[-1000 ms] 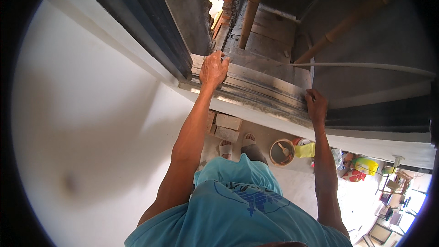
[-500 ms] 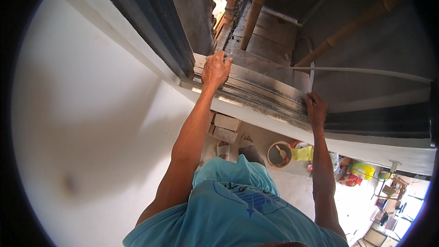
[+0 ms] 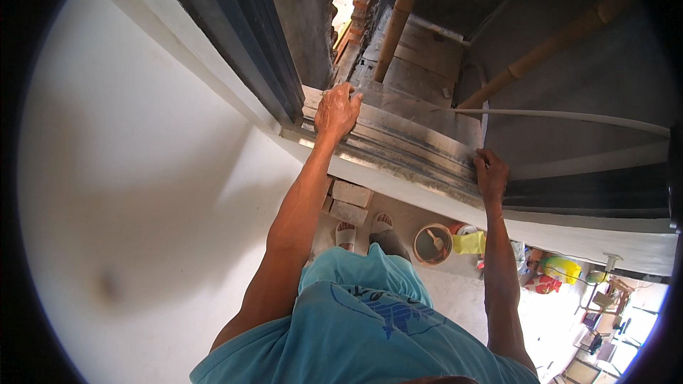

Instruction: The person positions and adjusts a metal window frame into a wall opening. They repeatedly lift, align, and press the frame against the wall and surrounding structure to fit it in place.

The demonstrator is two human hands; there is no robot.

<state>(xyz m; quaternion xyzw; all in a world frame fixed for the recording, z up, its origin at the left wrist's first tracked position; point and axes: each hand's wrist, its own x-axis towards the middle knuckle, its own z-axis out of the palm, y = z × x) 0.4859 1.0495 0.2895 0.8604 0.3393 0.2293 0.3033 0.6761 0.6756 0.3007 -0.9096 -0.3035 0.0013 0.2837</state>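
Both my arms reach forward to the bottom of a window opening. My left hand (image 3: 337, 110) is closed over the dusty, grooved window track (image 3: 416, 136) near its left corner, fingertips curled over the far edge. Farther right, my right hand (image 3: 491, 173) grips the same track's right end with bent fingers; its fingertips are partly hidden. A dark window frame (image 3: 245, 28) rises beside my left hand. Another dark frame section (image 3: 590, 188) runs right from my right hand.
Beyond the track stand bamboo poles (image 3: 402, 18), with a pale hose (image 3: 569, 114) and a broken brick edge (image 3: 361, 0). Below are concrete blocks (image 3: 348, 203), a round bucket (image 3: 432, 244) with a brush-like tool, a yellow cloth (image 3: 469, 243) and clutter at right. A white wall (image 3: 142, 171) is at left.
The view has shifted very slightly. Both hands stay in the same places on the track.
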